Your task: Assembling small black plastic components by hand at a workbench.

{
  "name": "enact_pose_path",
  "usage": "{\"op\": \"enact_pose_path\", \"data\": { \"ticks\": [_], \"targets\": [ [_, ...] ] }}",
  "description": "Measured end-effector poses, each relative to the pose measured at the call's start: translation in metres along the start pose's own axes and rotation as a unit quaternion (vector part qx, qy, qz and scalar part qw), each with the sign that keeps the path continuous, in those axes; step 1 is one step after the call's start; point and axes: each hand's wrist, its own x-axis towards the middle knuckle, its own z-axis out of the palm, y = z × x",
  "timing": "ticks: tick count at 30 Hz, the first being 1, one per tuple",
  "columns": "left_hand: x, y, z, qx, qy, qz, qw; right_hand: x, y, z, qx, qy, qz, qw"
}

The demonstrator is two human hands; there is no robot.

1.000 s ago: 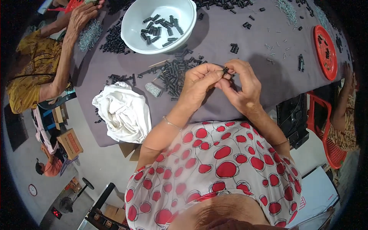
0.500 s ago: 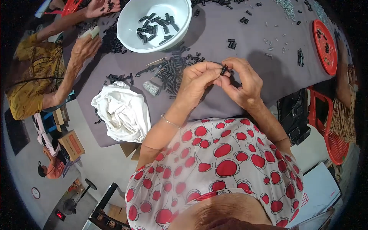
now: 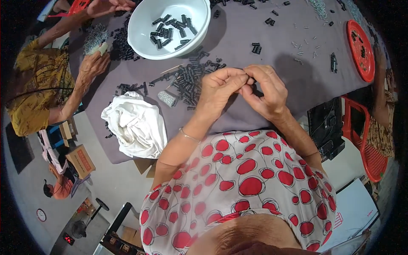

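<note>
Above the table's near edge, my left hand (image 3: 222, 90) and my right hand (image 3: 268, 91) meet fingertip to fingertip. Both are closed in a pinch around a small black plastic part (image 3: 250, 80), mostly covered by the fingers. Just left of my left hand lies a heap of similar black parts (image 3: 190, 83), with a small speckled grey lump (image 3: 167, 98) beside it. A white cloth (image 3: 135, 123) lies crumpled near my left forearm. Beyond the heap stands a white basin (image 3: 140, 27) holding several black parts.
On the right, a red tray (image 3: 369, 72) carries small dark pieces. Small silver bits (image 3: 298, 61) and a few black parts (image 3: 333, 63) are scattered on the grey tablecloth (image 3: 280, 38). At the left, a co-worker's hand (image 3: 94, 64) works near more black parts. A red chair (image 3: 375, 163) stands right.
My fingers have closed further over the black part, hiding more of it. At the left, the co-worker's near hand has lowered slightly and the far hand has shifted left.
</note>
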Motion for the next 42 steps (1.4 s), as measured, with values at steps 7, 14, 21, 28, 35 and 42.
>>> {"op": "enact_pose_path", "data": {
  "ticks": [7,14,21,28,35,42],
  "targets": [
    [-0.001,0.000,-0.001,-0.012,0.015,0.014,1.000,0.004,-0.002,0.001,-0.024,-0.007,-0.043,0.999],
    [-0.002,0.002,-0.001,-0.002,0.037,0.018,0.999,0.009,-0.006,-0.006,-0.141,-0.048,-0.042,0.988],
    [-0.002,0.004,0.003,0.027,0.028,0.014,0.999,0.012,-0.013,-0.009,-0.179,-0.083,-0.030,0.980],
    [-0.003,0.005,0.002,0.053,0.028,0.001,0.998,0.013,-0.011,-0.009,-0.208,-0.090,-0.048,0.973],
    [-0.005,0.008,0.004,0.066,0.031,-0.009,0.997,0.007,-0.002,-0.002,-0.182,-0.046,-0.084,0.979],
    [0.000,0.001,-0.004,0.086,0.045,0.002,0.995,0.008,0.005,0.001,-0.158,-0.025,-0.105,0.982]
  ]
}}
